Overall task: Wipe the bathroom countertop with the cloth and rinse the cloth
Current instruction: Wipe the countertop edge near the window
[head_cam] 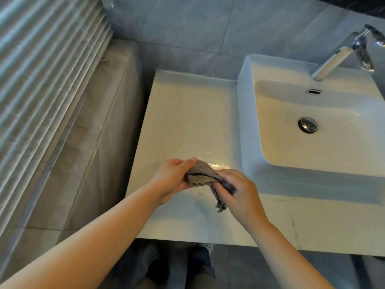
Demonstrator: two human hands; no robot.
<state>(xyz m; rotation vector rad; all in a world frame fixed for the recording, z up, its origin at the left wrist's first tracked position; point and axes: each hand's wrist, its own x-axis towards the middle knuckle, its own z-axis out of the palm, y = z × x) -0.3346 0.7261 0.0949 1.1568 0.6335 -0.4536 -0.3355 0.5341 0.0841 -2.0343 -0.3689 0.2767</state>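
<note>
Both hands, left hand (170, 178) and right hand (239, 190), grip the cloth (205, 174) above the countertop (183, 122), left of the sink (312, 142).

Home bathroom, white vessel sink (248, 113) with chrome faucet (337, 57), marble-look countertop (187, 117), grey wall tiles (187, 28)

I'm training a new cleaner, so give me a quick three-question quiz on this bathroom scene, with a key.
1. Which hand grips the cloth? A) left hand only B) right hand only C) both
2. True or false: water runs from the faucet.
3. Fill in: the sink stands on the countertop's ___ side.
Key: 1 C; 2 false; 3 right.
</note>
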